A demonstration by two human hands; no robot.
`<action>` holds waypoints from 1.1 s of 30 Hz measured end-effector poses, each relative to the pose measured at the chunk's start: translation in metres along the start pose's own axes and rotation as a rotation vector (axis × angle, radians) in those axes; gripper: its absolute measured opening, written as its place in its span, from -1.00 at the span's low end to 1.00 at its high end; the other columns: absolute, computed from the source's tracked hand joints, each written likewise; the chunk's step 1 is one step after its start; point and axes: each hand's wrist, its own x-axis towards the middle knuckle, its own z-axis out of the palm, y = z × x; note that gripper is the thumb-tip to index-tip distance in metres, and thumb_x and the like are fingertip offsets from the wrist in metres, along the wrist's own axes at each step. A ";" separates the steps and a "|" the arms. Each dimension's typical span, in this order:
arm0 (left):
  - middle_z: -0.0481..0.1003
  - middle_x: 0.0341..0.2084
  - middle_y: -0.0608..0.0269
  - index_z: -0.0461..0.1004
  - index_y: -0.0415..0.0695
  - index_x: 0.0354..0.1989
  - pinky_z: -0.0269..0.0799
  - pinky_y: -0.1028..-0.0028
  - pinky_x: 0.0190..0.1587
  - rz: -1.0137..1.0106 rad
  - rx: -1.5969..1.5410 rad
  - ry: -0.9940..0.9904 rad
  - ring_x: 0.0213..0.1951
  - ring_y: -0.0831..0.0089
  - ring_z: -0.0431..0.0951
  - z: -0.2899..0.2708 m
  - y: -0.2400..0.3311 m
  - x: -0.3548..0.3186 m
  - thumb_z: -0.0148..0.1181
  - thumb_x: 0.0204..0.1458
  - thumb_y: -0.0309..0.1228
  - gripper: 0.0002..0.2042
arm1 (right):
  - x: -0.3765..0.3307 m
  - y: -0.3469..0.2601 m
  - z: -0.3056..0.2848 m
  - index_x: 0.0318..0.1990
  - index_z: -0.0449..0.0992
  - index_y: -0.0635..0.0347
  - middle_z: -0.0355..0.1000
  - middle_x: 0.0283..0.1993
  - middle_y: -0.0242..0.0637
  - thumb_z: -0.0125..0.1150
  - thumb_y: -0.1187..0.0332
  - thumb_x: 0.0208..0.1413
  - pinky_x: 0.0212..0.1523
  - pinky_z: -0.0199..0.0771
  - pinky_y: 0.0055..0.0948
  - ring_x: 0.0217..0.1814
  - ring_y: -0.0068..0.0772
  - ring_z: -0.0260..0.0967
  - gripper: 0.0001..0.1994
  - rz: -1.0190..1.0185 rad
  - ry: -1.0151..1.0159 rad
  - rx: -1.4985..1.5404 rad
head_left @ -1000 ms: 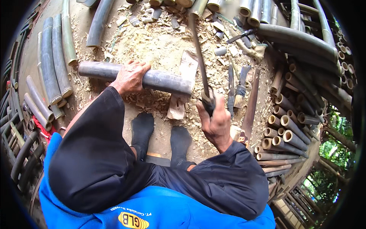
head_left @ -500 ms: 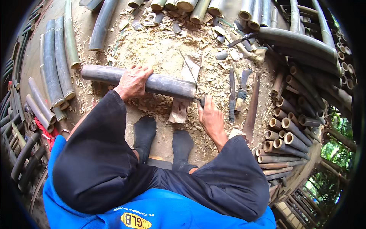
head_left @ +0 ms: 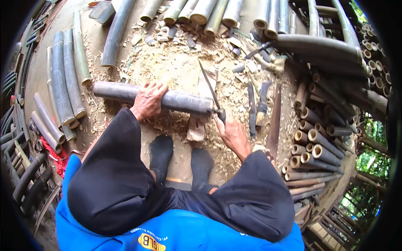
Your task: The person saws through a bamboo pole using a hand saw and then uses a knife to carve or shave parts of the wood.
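A thick dark bamboo tube point(head_left: 184, 101) lies crosswise before my knees, its right part over a pale wooden block point(head_left: 196, 129). My left hand point(head_left: 148, 100) is wrapped over the tube's middle. In my right hand point(head_left: 232, 131), closed round the dark handle, is a knife point(head_left: 210, 85) with a long narrow blade. The blade slants away from me toward the upper left, past the tube's right end, with its base close to that end. Whether the edge touches the bamboo I cannot tell.
Wood chips point(head_left: 167, 54) cover the ground. A dark-handled tool point(head_left: 251, 111), a brush point(head_left: 262, 100) and a long saw-like blade point(head_left: 274, 121) lie at the right. Stacked bamboo tubes point(head_left: 322, 152) stand beyond them. More bamboo point(head_left: 60, 79) lies left and along the far side.
The knife blade has turned, so its flat shows wider now. My right hand has shifted slightly, and my left hand keeps its hold. The whole view has tilted a little.
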 end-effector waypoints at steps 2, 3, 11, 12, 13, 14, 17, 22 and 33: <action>0.56 -0.01 0.09 0.45 -0.14 0.10 0.42 0.10 0.18 0.010 0.028 0.070 0.07 0.09 0.56 0.007 0.002 -0.007 0.36 -0.29 -0.50 -0.39 | -0.004 -0.027 -0.022 0.22 0.34 0.35 0.55 -0.35 0.29 0.24 0.21 0.39 -0.34 0.55 0.13 -0.32 0.41 0.57 -0.56 0.000 0.006 0.039; 0.56 0.02 0.08 0.46 -0.14 0.12 0.41 0.10 0.19 0.017 0.055 0.138 0.08 0.09 0.56 0.008 0.000 -0.008 0.39 -0.28 -0.47 -0.38 | -0.005 -0.038 -0.032 0.24 0.38 0.36 0.59 -0.28 0.20 0.28 0.23 0.39 -0.33 0.57 0.06 -0.31 0.33 0.60 -0.56 -0.113 0.131 0.087; 0.54 0.11 0.07 0.45 -0.15 0.19 0.36 0.10 0.29 0.010 0.017 0.083 0.19 0.06 0.51 0.002 0.004 0.007 0.61 -0.27 -0.19 -0.24 | -0.002 0.019 0.025 0.11 0.28 0.28 0.58 -0.31 0.13 0.21 0.29 0.43 -0.46 0.57 0.02 -0.43 0.16 0.59 -0.68 0.099 -0.085 -0.084; 0.53 0.11 0.07 0.45 -0.15 0.20 0.36 0.09 0.30 0.015 0.037 0.093 0.19 0.05 0.50 0.005 0.005 0.004 0.62 -0.27 -0.20 -0.23 | -0.009 0.029 0.022 0.12 0.28 0.27 0.58 -0.32 0.16 0.22 0.30 0.42 -0.44 0.54 0.06 -0.41 0.24 0.58 -0.68 0.077 -0.073 -0.062; 0.53 0.10 0.06 0.44 -0.14 0.21 0.36 0.09 0.30 0.019 0.055 0.094 0.20 0.03 0.50 -0.003 0.009 0.004 0.62 -0.27 -0.21 -0.22 | -0.017 0.026 0.015 0.12 0.28 0.27 0.58 -0.32 0.19 0.23 0.32 0.41 -0.41 0.51 0.10 -0.39 0.32 0.57 -0.68 0.058 -0.068 -0.036; 0.51 0.09 0.07 0.40 -0.12 0.33 0.26 0.10 0.40 -0.024 -0.013 0.011 0.26 0.10 0.45 -0.013 0.009 0.010 0.65 -0.27 -0.17 -0.11 | -0.015 0.021 0.013 0.13 0.29 0.26 0.57 -0.32 0.21 0.24 0.31 0.41 -0.39 0.50 0.12 -0.37 0.37 0.56 -0.67 0.078 -0.033 0.087; 0.52 0.11 0.06 0.40 -0.12 0.32 0.34 0.06 0.34 -0.088 -0.016 -0.403 0.28 0.09 0.46 -0.033 -0.005 0.029 0.65 -0.37 -0.16 -0.06 | -0.025 -0.041 -0.025 0.16 0.33 0.31 0.56 -0.33 0.18 0.26 0.32 0.41 -0.37 0.52 0.07 -0.36 0.35 0.57 -0.66 -0.048 0.133 0.257; 0.64 -0.26 0.01 0.51 -0.11 -0.08 0.55 0.08 0.07 -0.044 -0.125 -0.412 -0.08 -0.05 0.67 -0.021 -0.013 0.042 0.63 -0.42 -0.15 -0.35 | -0.018 -0.021 -0.002 0.33 0.29 0.35 0.57 -0.11 0.18 0.28 0.23 0.41 -0.34 0.62 -0.01 -0.33 0.20 0.62 -0.49 -0.137 0.173 0.161; 0.66 -0.29 -0.04 0.54 -0.16 -0.14 0.61 0.06 -0.03 -0.008 -0.130 -0.308 -0.12 -0.02 0.71 -0.022 -0.011 0.035 0.59 -0.40 -0.23 -0.43 | -0.029 -0.042 -0.020 0.22 0.34 0.32 0.56 -0.14 0.11 0.21 0.36 0.45 -0.33 0.63 -0.02 -0.29 0.10 0.66 -0.67 -0.350 0.474 0.222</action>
